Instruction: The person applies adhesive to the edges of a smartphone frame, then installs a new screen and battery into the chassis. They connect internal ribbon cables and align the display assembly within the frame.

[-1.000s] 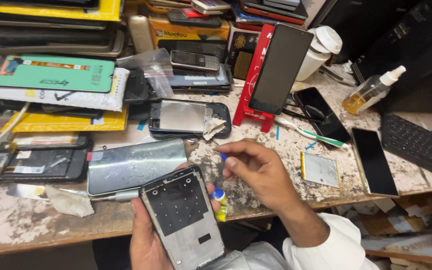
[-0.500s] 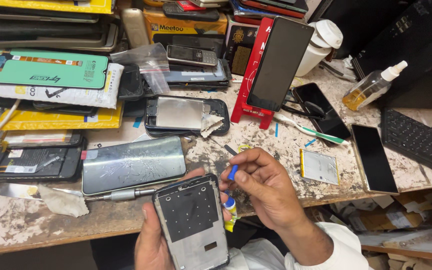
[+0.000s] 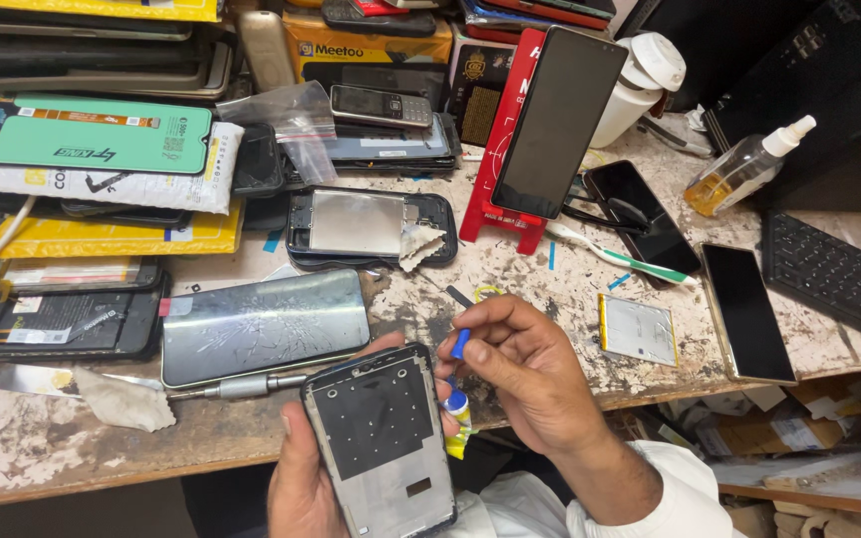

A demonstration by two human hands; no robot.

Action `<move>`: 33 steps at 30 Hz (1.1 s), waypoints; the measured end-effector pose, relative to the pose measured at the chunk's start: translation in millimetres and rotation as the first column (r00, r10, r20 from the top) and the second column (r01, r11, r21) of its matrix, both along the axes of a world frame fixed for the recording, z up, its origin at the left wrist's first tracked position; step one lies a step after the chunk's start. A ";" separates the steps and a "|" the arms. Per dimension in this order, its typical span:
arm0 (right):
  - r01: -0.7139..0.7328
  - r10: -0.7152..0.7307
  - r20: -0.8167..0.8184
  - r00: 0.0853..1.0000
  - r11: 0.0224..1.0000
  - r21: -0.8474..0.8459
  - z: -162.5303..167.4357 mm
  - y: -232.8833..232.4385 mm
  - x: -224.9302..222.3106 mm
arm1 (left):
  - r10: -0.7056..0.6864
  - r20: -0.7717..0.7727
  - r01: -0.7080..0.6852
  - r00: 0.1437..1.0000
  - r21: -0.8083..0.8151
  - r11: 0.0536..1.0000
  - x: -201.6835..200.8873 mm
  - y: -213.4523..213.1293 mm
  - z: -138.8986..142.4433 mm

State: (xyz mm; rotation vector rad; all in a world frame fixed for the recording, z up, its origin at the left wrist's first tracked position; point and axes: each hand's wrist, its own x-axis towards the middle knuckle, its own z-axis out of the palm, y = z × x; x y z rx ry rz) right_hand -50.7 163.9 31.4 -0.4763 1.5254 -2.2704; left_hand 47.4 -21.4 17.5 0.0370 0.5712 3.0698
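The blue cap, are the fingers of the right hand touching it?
Touching. The head view shows the right hand pinching the small blue cap between its fingertips, just above the phone frame that the left hand holds.

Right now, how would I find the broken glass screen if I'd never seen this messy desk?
Start at the red stand holding a black phone upright at the back of the worktable. Come forward and left to the table's front edge, just above the phone frame in the left hand. The cracked screen lies flat there; it alone has spidery cracks over its shiny grey face.
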 end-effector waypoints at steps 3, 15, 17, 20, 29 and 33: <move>-0.003 0.003 0.005 1.000 1.000 -0.005 -0.7 1.2 -0.4 | 0.007 -0.017 -0.006 1.000 0.011 1.000 0.3 1.9 -0.7; 0.102 -0.036 -0.381 0.924 0.983 0.155 11.7 5.5 23.1 | 0.004 0.024 -0.003 1.000 -0.046 0.999 2.3 0.5 -21.5; 0.036 0.005 -0.310 0.951 0.991 0.125 13.7 5.3 28.3 | -0.039 -0.006 0.039 0.999 0.001 0.999 3.5 -2.8 -32.7; 0.004 0.055 -0.355 0.933 0.986 0.165 21.1 12.2 32.3 | -0.135 -0.060 0.139 0.989 0.066 0.988 -3.0 -21.3 -49.9; -0.163 0.210 -0.252 0.945 0.967 0.196 26.5 37.9 41.0 | -0.303 -0.084 0.314 0.949 0.182 0.932 -29.1 5.9 -80.8; -0.051 0.092 -0.246 0.965 0.985 0.165 26.5 40.8 35.2 | -0.317 -0.082 0.327 0.945 0.191 0.926 -31.8 -3.9 -86.9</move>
